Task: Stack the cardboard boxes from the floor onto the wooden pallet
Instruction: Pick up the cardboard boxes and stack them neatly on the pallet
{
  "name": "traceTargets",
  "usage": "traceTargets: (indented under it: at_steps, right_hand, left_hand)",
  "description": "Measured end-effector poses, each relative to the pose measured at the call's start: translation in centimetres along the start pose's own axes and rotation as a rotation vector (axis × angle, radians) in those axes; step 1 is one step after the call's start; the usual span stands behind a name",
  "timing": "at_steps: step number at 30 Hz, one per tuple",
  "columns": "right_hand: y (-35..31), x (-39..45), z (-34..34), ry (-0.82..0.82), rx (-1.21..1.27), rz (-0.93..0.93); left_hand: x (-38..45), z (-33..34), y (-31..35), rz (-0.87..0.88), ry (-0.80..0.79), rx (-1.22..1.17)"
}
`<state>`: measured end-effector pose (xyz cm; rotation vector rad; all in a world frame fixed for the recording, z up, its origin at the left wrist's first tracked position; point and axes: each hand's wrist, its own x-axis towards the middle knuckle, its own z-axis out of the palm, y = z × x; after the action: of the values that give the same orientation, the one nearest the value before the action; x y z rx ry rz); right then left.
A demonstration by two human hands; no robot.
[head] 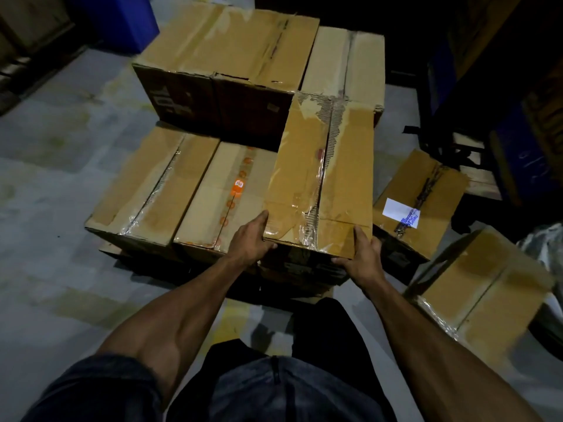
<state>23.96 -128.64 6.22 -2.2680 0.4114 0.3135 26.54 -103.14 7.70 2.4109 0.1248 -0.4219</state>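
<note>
A long taped cardboard box lies on top of other boxes at the pallet's right side. My left hand grips its near left corner and my right hand grips its near right corner. Beside it on the lower layer lie a box with orange tape and a box at the left. A large tall box and another box stand at the back. The wooden pallet shows only as a dark edge under the stack.
Two boxes rest on the floor to the right: one with a white label and a nearer one. A blue bin stands at the back left, dark racks and another pallet at the right. Bare concrete floor spreads to the left.
</note>
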Motion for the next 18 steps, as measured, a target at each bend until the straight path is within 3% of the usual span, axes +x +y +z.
traceTargets:
  at_steps: [18]
  right_hand:
    - [0.6,1.0,1.3,-0.003,-0.055,0.014]
  left_hand:
    - [1.1,-0.3,-0.4,-0.055,-0.005,-0.040]
